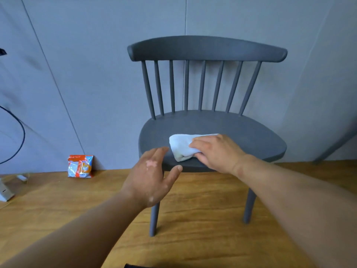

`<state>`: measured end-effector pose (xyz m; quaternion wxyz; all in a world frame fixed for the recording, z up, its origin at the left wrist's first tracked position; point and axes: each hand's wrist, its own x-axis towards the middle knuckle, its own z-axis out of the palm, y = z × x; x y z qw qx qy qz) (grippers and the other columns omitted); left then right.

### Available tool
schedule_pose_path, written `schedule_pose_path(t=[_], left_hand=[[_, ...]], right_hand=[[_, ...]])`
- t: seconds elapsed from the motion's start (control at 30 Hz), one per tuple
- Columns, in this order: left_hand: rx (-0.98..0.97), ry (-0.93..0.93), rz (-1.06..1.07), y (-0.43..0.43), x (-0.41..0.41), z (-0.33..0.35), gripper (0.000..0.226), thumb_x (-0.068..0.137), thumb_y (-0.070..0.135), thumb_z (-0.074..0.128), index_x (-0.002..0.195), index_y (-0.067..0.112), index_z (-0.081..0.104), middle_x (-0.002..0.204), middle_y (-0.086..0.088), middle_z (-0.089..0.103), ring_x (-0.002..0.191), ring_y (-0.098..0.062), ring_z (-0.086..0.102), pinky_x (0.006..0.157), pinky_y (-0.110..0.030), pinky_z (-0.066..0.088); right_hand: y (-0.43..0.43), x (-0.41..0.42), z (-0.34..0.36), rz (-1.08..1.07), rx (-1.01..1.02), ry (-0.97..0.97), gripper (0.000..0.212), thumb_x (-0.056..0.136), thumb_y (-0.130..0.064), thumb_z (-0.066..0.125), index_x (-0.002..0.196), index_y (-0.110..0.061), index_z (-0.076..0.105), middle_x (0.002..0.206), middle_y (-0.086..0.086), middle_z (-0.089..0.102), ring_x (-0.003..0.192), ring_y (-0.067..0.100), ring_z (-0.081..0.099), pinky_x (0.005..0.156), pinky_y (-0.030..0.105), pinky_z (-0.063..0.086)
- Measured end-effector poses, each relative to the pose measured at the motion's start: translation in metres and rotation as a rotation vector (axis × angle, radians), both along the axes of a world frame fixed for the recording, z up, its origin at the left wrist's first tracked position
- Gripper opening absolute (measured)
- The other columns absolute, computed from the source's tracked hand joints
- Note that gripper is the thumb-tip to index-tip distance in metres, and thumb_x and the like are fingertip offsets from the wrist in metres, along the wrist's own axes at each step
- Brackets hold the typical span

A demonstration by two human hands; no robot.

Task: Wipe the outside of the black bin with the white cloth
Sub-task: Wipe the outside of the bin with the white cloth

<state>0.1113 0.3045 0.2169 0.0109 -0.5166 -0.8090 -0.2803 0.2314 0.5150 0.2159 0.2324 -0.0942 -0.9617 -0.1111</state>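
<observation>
So you're looking down at a dark grey chair (210,130) with a spindle back, standing on a wood-grain floor (193,219) and pushed close to a plain grey wall (96,74). The seat is smooth and bare apart from the white cloth (182,147), which sits bunched up on the near middle of it, just back from the front edge.

Your right hand (216,153) is on top of the cloth, fingers curled down over its right end and gripping it against the seat. Your left hand (152,175) hovers just in front of the seat's near-left edge, palm down, fingers spread and relaxed, holding nothing, close to the cloth but not touching it.

Off to the left, an orange and white packet (80,166) leans on the floor against the wall, well apart from the chair. A black cable (20,140) loops down at the far left edge, with a pale grey box (5,191) on the floor below it. Floor between the packet and the chair legs is open, same on the near side under your arms. On the right, a thin grey leg (336,145) slants in near the wall.
</observation>
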Motion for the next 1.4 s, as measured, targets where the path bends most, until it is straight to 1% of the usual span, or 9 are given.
schedule_pose_path(t=[0.1,0.23,0.4,0.53,0.6,0.83,0.93,1.1,1.4], left_hand=[[0.120,-0.236,0.144,-0.003,0.013,-0.003,0.059,0.094,0.049,0.064,0.142,0.016,0.053,0.130,0.001,0.067,0.118,-0.019,0.063,0.102,-0.034,0.050],[0.282,-1.355,0.161,0.004,0.038,0.001,0.035,0.095,0.032,0.070,0.121,0.009,0.067,0.111,-0.011,0.078,0.094,-0.032,0.078,0.084,-0.042,0.064],[0.303,-1.602,0.217,0.010,0.067,-0.011,0.018,0.095,0.005,0.066,0.113,0.004,0.068,0.092,-0.016,0.081,0.080,-0.037,0.078,0.068,-0.044,0.064],[0.273,-1.597,0.169,-0.011,0.079,-0.025,0.023,0.095,0.001,0.066,0.117,0.000,0.065,0.098,-0.017,0.081,0.089,-0.043,0.077,0.077,-0.050,0.063],[0.196,-1.579,0.133,-0.027,0.089,-0.037,0.026,0.093,0.001,0.068,0.118,-0.001,0.063,0.103,-0.019,0.080,0.091,-0.040,0.078,0.076,-0.047,0.063],[-0.353,-0.961,0.056,-0.128,0.052,-0.105,0.071,0.070,0.051,0.083,0.131,0.023,0.058,0.117,-0.005,0.071,0.101,-0.018,0.071,0.091,-0.042,0.059],[-0.687,-0.294,0.021,-0.179,0.019,-0.158,0.091,0.091,0.060,0.061,0.162,0.031,0.013,0.164,0.000,0.030,0.144,-0.022,0.042,0.115,-0.032,0.040],[-0.893,-0.093,-0.234,-0.220,0.017,-0.221,0.111,0.086,0.071,0.055,0.161,0.033,-0.017,0.170,0.009,-0.022,0.159,-0.020,0.001,0.126,-0.036,0.022],[-0.502,-0.477,0.131,-0.217,0.032,-0.266,0.083,0.098,0.032,0.062,0.164,0.030,0.010,0.133,-0.001,0.064,0.109,-0.023,0.064,0.087,-0.024,0.046]], right_hand=[[-0.005,0.024,-0.011,0.174,0.031,0.109,0.020,0.084,-0.020,0.075,0.103,-0.017,0.076,0.111,0.002,0.076,0.095,0.024,0.073,0.080,0.038,0.059],[-0.016,0.059,-0.033,0.239,-0.011,0.110,0.024,0.096,-0.026,0.059,0.116,-0.022,0.071,0.131,-0.002,0.068,0.122,0.016,0.063,0.113,0.045,0.041],[-0.061,0.098,-0.052,-0.114,-0.474,0.417,0.036,0.088,-0.032,0.064,0.124,-0.029,0.065,0.145,-0.005,0.053,0.135,0.014,0.049,0.113,0.037,0.038],[-0.110,0.102,-0.044,-0.419,-1.950,0.806,0.030,0.095,-0.047,0.058,0.117,-0.027,0.064,0.132,0.008,0.066,0.119,0.030,0.064,0.103,0.053,0.050],[-0.122,0.098,-0.042,-0.264,-2.218,0.709,0.034,0.097,-0.045,0.057,0.118,-0.020,0.069,0.116,0.014,0.075,0.108,0.035,0.071,0.103,0.059,0.049],[-0.161,0.115,-0.091,-0.378,-1.999,0.461,0.040,0.089,-0.006,0.070,0.121,-0.031,0.065,0.106,0.002,0.078,0.099,0.027,0.074,0.085,0.048,0.059],[-0.178,0.125,-0.125,-0.434,-1.941,0.265,0.045,0.090,-0.005,0.068,0.126,-0.031,0.061,0.111,0.002,0.075,0.101,0.026,0.073,0.085,0.045,0.058],[-0.211,0.115,-0.183,-0.514,-2.009,0.230,0.042,0.091,-0.001,0.061,0.123,-0.028,0.064,0.108,0.003,0.077,0.099,0.027,0.074,0.083,0.043,0.059],[-0.246,0.110,-0.260,-0.659,-1.528,0.116,0.048,0.094,-0.009,0.053,0.138,-0.024,0.047,0.119,-0.004,0.062,0.099,0.021,0.060,0.070,0.026,0.043]])
